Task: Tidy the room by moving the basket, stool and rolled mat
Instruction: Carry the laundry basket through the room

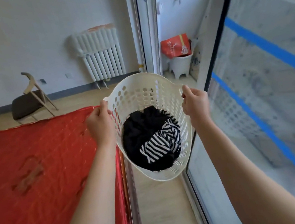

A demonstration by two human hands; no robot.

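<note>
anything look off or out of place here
Mostly no. The basket is held level by both hands, clothes inside. One oddity: blue tape strips cross the glass door on the right.

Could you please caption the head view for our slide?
Both hands, left hand and right hand, carry a white perforated plastic laundry basket of dark clothes.

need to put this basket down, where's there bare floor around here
Both hands, left hand and right hand, hold the basket. Bare floor runs in a narrow strip between the red bedcover and the glass door, and more widely ahead by the radiator. The corner with the white stool is crowded.
</note>
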